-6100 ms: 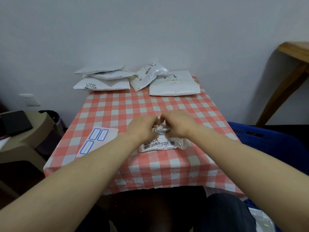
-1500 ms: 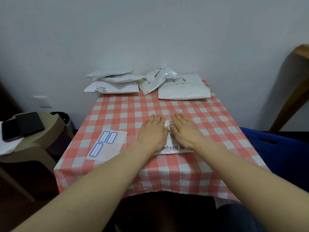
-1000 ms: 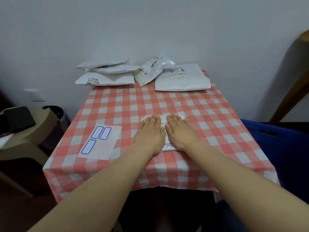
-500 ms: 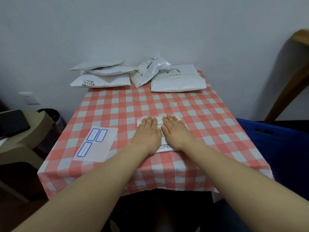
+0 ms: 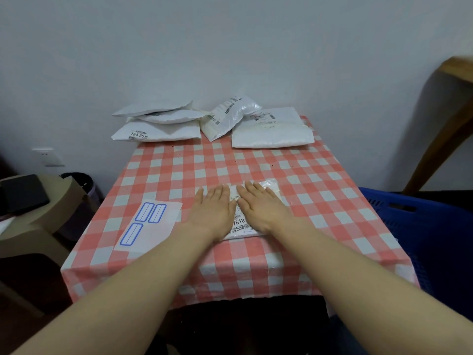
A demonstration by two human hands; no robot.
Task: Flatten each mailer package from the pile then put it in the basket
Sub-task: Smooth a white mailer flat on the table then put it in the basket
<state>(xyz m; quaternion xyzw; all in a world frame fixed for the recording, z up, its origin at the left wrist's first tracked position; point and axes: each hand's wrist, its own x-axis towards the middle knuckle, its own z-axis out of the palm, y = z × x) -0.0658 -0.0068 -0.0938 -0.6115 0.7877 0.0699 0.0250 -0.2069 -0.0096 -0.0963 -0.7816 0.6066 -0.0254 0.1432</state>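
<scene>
Your left hand [image 5: 213, 210] and right hand [image 5: 265, 208] press flat, fingers straight, side by side on the white mailer package [image 5: 242, 222] lying mid-worktop [image 5: 320, 196], the pile [image 5: 204, 124] at the far edge, the blue basket [image 5: 419, 226] at your right.

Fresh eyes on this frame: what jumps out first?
The left hand and right hand press flat on a white mailer at the middle of the red-checked tablecloth. A pile of white mailers lines the far edge by the wall; a blue basket stands at the right.
</scene>
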